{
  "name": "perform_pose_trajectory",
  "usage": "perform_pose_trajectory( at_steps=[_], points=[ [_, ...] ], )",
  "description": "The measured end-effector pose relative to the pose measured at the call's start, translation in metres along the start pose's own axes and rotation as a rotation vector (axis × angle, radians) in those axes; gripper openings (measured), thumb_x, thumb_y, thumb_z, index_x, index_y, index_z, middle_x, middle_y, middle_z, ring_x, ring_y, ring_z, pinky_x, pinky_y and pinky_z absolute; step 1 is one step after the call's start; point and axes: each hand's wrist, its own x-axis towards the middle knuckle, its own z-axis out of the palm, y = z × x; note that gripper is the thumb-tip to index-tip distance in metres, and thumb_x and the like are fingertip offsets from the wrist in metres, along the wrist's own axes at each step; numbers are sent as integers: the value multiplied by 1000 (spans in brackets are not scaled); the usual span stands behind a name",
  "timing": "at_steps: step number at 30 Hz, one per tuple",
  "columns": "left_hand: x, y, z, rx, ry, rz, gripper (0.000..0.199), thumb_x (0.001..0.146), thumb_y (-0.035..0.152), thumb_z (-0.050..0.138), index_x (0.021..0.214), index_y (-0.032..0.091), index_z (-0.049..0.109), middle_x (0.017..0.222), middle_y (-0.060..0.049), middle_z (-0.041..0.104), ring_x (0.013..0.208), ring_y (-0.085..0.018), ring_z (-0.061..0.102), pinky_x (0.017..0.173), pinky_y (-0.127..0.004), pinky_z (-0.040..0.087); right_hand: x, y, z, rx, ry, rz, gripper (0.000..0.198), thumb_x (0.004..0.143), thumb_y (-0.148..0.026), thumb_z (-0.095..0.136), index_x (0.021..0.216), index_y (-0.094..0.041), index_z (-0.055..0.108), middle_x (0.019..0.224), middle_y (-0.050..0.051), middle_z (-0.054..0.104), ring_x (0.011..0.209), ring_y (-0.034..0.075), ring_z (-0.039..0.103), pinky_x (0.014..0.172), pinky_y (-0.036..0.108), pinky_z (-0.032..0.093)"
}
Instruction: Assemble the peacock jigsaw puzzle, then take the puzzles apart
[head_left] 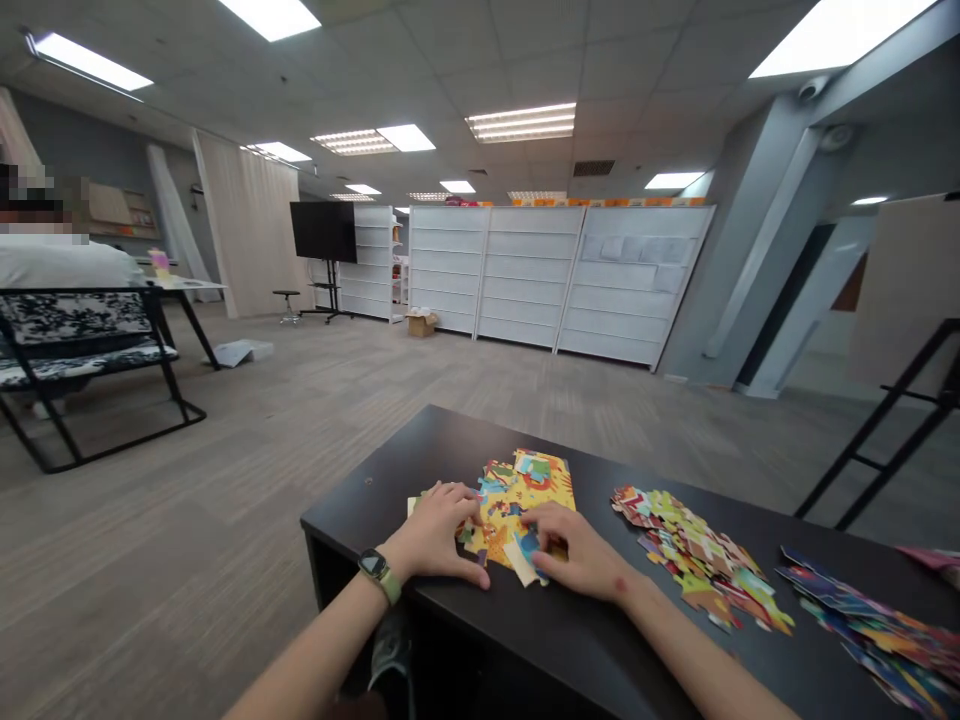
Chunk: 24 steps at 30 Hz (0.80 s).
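Observation:
A partly joined jigsaw puzzle, mostly yellow with colourful figures, lies near the left end of the dark table. My left hand, with a watch on its wrist, rests over the puzzle's left side. Its thumb stands apart from the curved fingers, and nothing shows in its grasp. My right hand is curled at the lower right of the puzzle, its thumb and fingers on a blue puzzle piece. A pale piece lies against that blue one. Both hands partly hide the puzzle.
To the right lie a heap of loose puzzle pieces and a darker, multicoloured pile. The black table has its near edge under my wrists. A person sits in a chair at far left. White shelving stands behind.

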Motion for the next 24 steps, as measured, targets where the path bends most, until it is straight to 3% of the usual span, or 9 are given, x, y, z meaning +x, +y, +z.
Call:
perform_pose_trajectory(
  at_steps=[2, 5, 6, 9, 12, 17, 20, 24],
  points=[
    [0, 0, 0, 3, -45, -27, 70, 59, 76, 78, 106, 26, 65, 137, -7, 58, 134, -38, 44, 115, -60, 25, -1, -1, 0, 26, 8, -17, 25, 80, -26, 69, 62, -21, 52, 110, 9, 72, 109, 26, 64, 91, 40, 50],
    [1, 2, -1, 5, -93, -47, 72, 67, 72, 75, 125, 32, 61, 141, -7, 56, 136, -37, 44, 117, -63, 20, 1, -3, 2, -2, 15, 0, 18, 80, -31, 71, 71, -21, 58, 103, 8, 71, 98, 24, 65, 86, 38, 51],
    [2, 3, -2, 7, -102, -45, 74, 69, 71, 75, 130, 34, 58, 141, -6, 56, 135, -36, 45, 117, -64, 20, 2, -2, 2, -24, 13, 5, 17, 78, -35, 73, 80, -22, 63, 107, 9, 70, 101, 25, 65, 89, 39, 51],
    [2, 4, -4, 27, -121, -40, 76, 72, 71, 73, 137, 37, 55, 143, -6, 55, 134, -36, 47, 117, -65, 21, 1, 6, -1, -108, -14, 41, 54, 70, -49, 80, 115, -22, 67, 137, 14, 58, 126, 33, 54, 107, 49, 41],
    [1, 5, -6, 49, -118, -37, 65, 79, 71, 66, 134, 37, 59, 143, -5, 55, 134, -34, 47, 117, -63, 23, -5, 17, -10, -179, -76, 117, 72, 70, -57, 78, 130, -23, 63, 150, 17, 47, 139, 39, 41, 115, 56, 30],
    [1, 7, -9, 39, -61, -42, 45, 101, 59, 38, 131, 34, 61, 139, -3, 60, 133, -28, 50, 116, -55, 29, -7, 18, -20, -210, -66, 84, 46, 83, -49, 67, 122, -23, 68, 138, 14, 59, 129, 33, 53, 109, 49, 40],
    [3, 7, -9, -8, 3, -77, 48, 107, 46, 23, 123, 29, 65, 130, -3, 65, 122, -22, 57, 111, -44, 37, -2, 10, -18, -211, -14, 53, 30, 87, -41, 63, 109, -23, 70, 120, 11, 67, 111, 28, 62, 98, 42, 48],
    [2, 5, -9, -49, 57, -128, 53, 108, 39, 15, 112, 26, 66, 118, -3, 67, 108, -20, 61, 101, -38, 43, 2, 6, -14, -212, 26, 56, 24, 89, -38, 61, 106, -21, 68, 104, 9, 68, 98, 24, 63, 91, 38, 49]
  ],
)
